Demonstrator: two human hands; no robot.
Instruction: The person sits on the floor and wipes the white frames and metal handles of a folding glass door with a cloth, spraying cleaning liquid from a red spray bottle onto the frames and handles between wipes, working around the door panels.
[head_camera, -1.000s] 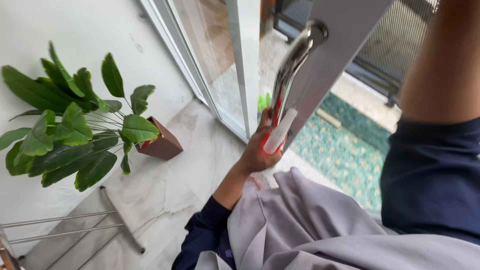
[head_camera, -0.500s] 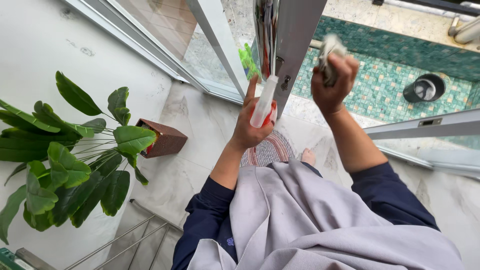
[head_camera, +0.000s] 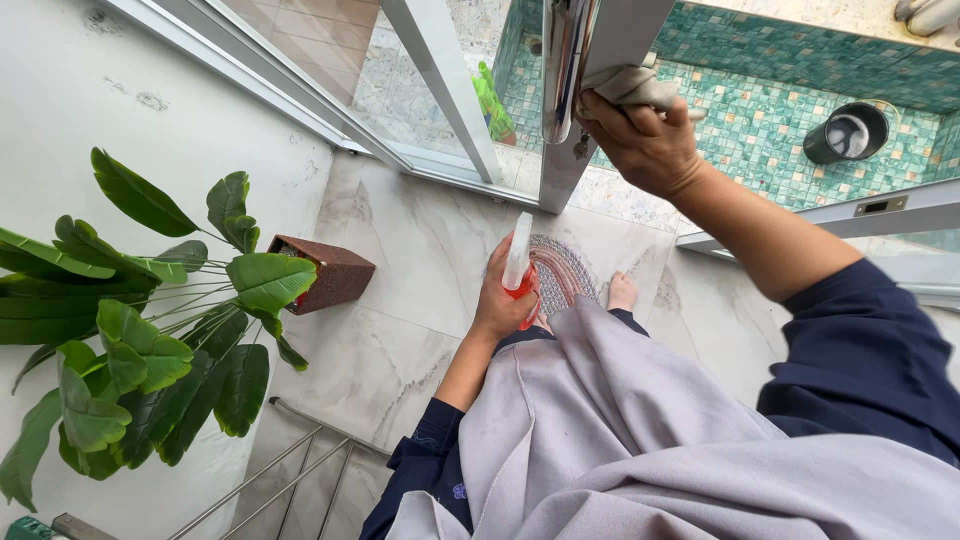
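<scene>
Pressing a cloth (head_camera: 635, 88) against the shiny door handle (head_camera: 562, 60), the right hand (head_camera: 640, 140) has its grip clenched round the rag, so the wiping looks underway, not finished. The left hand (head_camera: 500, 305) grasps a spray bottle (head_camera: 518, 262) down by the hip, above the marble floor (head_camera: 400, 330).

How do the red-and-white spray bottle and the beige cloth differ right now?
The left hand holds the red-and-white plastic spray bottle low, away from the door; the right hand presses the crumpled beige cloth up against the shiny metal door handle. The bottle is rigid and upright; the cloth is soft and bunched. Each is gripped in one hand.
</scene>
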